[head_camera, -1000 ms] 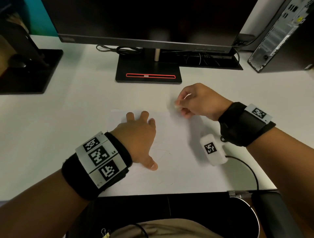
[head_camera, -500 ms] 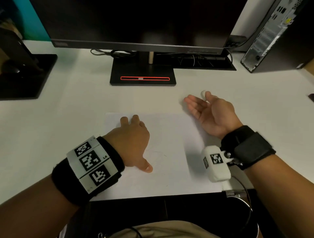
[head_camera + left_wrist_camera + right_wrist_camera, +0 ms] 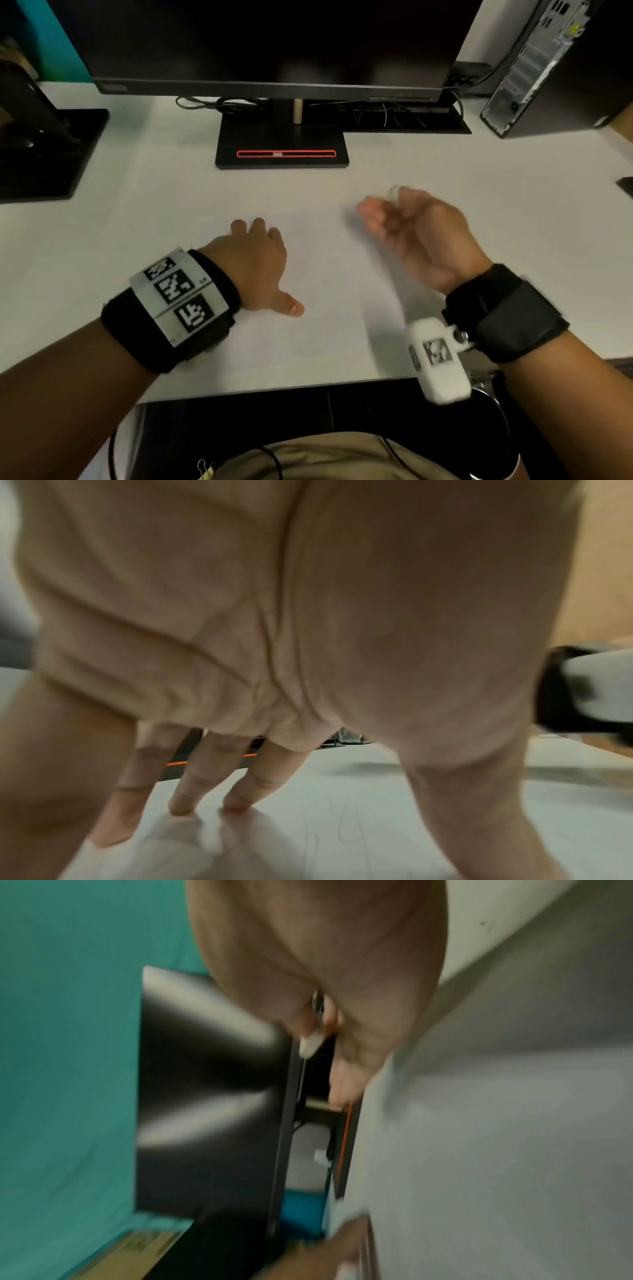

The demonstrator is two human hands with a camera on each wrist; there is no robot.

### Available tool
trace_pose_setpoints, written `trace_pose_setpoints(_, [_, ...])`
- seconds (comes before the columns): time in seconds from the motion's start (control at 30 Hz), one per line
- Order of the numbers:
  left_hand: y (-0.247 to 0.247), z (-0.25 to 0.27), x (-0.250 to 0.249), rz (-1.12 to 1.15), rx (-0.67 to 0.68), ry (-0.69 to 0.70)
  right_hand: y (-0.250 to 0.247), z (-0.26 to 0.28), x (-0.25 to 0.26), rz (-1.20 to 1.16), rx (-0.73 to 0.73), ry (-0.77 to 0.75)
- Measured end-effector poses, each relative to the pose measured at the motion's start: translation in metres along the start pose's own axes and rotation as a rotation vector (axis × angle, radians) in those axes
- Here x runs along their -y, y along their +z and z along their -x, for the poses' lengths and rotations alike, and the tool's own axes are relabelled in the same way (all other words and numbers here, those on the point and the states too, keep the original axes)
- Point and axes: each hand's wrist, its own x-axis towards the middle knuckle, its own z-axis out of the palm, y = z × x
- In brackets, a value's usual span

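A white sheet of paper [image 3: 325, 291] lies on the white desk [image 3: 137, 205], with faint pencil lines [image 3: 346, 826] on it. My left hand [image 3: 253, 260] rests on the sheet's left part, fingers [image 3: 202, 785] straight and fingertips pressing the paper down. My right hand [image 3: 411, 233] hovers over the sheet's far right corner, blurred, palm turned inward and up. It pinches a small white eraser [image 3: 393, 193] between thumb and forefinger. The right wrist view shows that eraser [image 3: 310, 1043] at the fingertips, also blurred.
A dark monitor [image 3: 274, 44] on a black stand [image 3: 281, 147] with a red stripe stands behind the paper. A computer tower [image 3: 548, 68] is at the back right, another black stand [image 3: 41, 154] at the left. The desk's front edge [image 3: 274, 390] runs just below my wrists.
My right hand lifted the eraser off the paper, turned palm-up and drifted right toward me. The left hand stayed pressed on the sheet.
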Motion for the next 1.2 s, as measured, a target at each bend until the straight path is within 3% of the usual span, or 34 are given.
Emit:
trace_pose_setpoints(0.1, [-0.009, -0.008, 0.008, -0.044, 0.019, 0.016, 0.017, 0.045, -0.033, 0.231, 0.342, 0.427])
trace_pose_setpoints(0.17, [-0.012, -0.01, 0.012, -0.081, 0.037, 0.023, 0.016, 0.056, -0.047, 0.297, 0.43, 0.587])
trace_pose_setpoints(0.23, [-0.011, -0.011, 0.014, -0.09, 0.045, 0.019, 0.008, 0.043, -0.045, 0.21, 0.293, 0.511])
trace_pose_setpoints(0.33, [-0.011, -0.01, 0.012, -0.069, 0.064, 0.002, -0.011, 0.014, -0.025, 0.014, -0.102, 0.065])
trace_pose_setpoints(0.4, [-0.011, -0.01, 0.01, -0.068, 0.067, 0.002, -0.015, 0.015, -0.015, -0.015, -0.183, -0.133])
trace_pose_setpoints(0.47, [-0.012, -0.011, 0.01, -0.076, 0.062, 0.002, -0.005, 0.031, -0.021, -0.051, -0.043, -0.062])
trace_pose_setpoints(0.57, [-0.01, -0.01, 0.009, -0.085, 0.04, 0.008, 0.014, 0.058, -0.049, 0.126, 0.384, 0.304])
trace_pose_setpoints(0.6, [-0.009, -0.01, 0.009, -0.092, 0.032, 0.013, 0.015, 0.059, -0.056, 0.198, 0.465, 0.405])
trace_pose_setpoints(0.63, [-0.008, -0.009, 0.01, -0.093, 0.027, 0.016, 0.015, 0.056, -0.06, 0.22, 0.471, 0.456])
trace_pose_setpoints(0.7, [-0.007, -0.007, 0.012, -0.07, 0.022, 0.028, 0.008, 0.038, -0.051, 0.122, 0.293, 0.41])
trace_pose_setpoints(0.83, [-0.004, -0.001, 0.018, -0.012, 0.02, 0.047, -0.03, -0.004, 0.005, 0.029, -0.173, -0.032])
trace_pose_setpoints(0.9, [-0.002, 0.001, 0.019, -0.006, 0.021, 0.061, -0.039, -0.004, 0.023, 0.044, -0.254, -0.167])
trace_pose_setpoints(0.93, [0.0, 0.003, 0.02, -0.005, 0.028, 0.069, -0.035, 0.001, 0.025, 0.022, -0.222, -0.18])
trace_pose_setpoints(1.0, [0.001, 0.005, 0.021, 0.006, 0.044, 0.078, -0.017, 0.016, 0.01, -0.015, -0.057, -0.056])
trace_pose_setpoints(1.1, [0.003, 0.007, 0.021, 0.01, 0.042, 0.085, 0.007, 0.037, -0.027, 0.106, 0.249, 0.326])
trace_pose_setpoints(1.13, [0.004, 0.008, 0.021, 0.017, 0.037, 0.086, 0.006, 0.036, -0.034, 0.169, 0.268, 0.402])
trace_pose_setpoints(1.2, [0.004, 0.011, 0.022, 0.05, 0.046, 0.089, -0.005, 0.022, -0.029, 0.148, 0.117, 0.381])
